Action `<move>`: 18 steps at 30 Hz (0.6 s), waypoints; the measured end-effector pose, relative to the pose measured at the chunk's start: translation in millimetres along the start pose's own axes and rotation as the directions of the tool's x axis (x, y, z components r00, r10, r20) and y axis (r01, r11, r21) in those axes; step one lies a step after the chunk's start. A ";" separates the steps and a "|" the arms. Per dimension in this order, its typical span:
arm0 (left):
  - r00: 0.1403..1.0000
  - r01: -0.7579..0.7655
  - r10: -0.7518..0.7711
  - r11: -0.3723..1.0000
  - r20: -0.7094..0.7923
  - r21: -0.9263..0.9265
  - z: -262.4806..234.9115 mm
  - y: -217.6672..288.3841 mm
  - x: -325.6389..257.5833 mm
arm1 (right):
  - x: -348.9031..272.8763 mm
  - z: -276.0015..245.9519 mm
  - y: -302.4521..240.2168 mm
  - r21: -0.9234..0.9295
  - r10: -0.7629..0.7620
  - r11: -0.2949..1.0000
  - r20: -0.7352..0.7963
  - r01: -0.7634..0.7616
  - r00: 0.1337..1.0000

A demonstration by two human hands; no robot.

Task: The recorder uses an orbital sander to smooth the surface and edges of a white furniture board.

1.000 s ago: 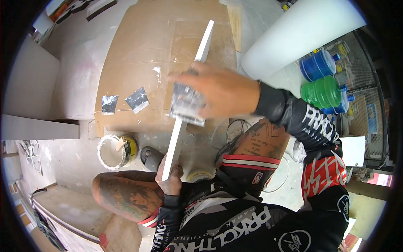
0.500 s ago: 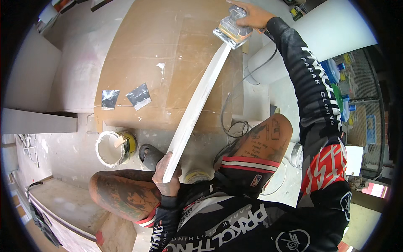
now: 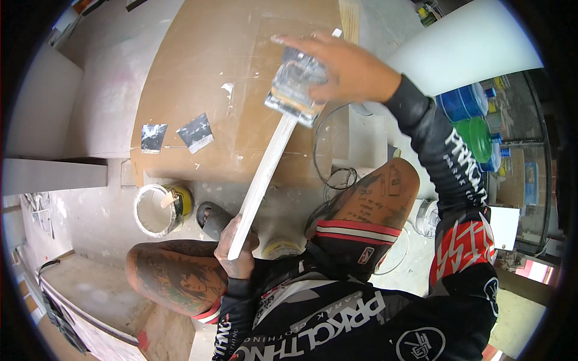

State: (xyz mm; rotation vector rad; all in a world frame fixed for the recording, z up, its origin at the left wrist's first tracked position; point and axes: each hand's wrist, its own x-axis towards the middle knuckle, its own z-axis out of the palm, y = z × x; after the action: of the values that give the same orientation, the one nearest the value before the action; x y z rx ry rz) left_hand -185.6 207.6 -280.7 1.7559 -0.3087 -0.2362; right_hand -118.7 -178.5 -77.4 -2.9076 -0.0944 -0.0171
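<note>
"Where's the action?"

"Twelve o'clock! A dusty palm sander sits on the narrow white strip, and the right hand, over at one o'clock, has its fingers curled over the tool's top."

"And the left hand?"

"Down at seven, fingers closed round the strip's near end. The strip slants up from there, under the sander, its far tip peeking out towards one o'clock."

"What's below it?"

"Brown cardboard, spread from ten to twelve, with two dark, white-smeared sandpaper squares lying flat near ten."

"Anything else?"

"An uncovered pail between eight and nine, just beside a grey slipper; a thin cord curving right of the strip; blue and green water jugs out past two!"
</note>
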 end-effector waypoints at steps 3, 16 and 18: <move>0.999 0.029 -0.028 0.999 0.029 -0.021 0.1 -1.3 0.9 | -12.0 17.3 -27.0 0.027 -0.069 0.997 -0.118 0.073 0.991; 0.999 0.017 -0.018 1.000 0.045 0.017 -4.6 -8.3 3.1 | -4.9 -2.5 30.6 -0.011 -0.026 1.000 -0.099 0.025 0.995; 0.999 0.021 -0.022 0.999 0.037 0.039 -5.1 -4.6 4.1 | 4.8 -5.9 68.5 0.036 0.078 0.997 -0.104 -0.075 0.992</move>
State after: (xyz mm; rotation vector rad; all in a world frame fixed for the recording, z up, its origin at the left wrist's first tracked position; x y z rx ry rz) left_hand -179.6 211.8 -284.1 1.7954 -0.3234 -0.2807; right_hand -109.5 -246.1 -87.4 -2.8694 0.0348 -0.1539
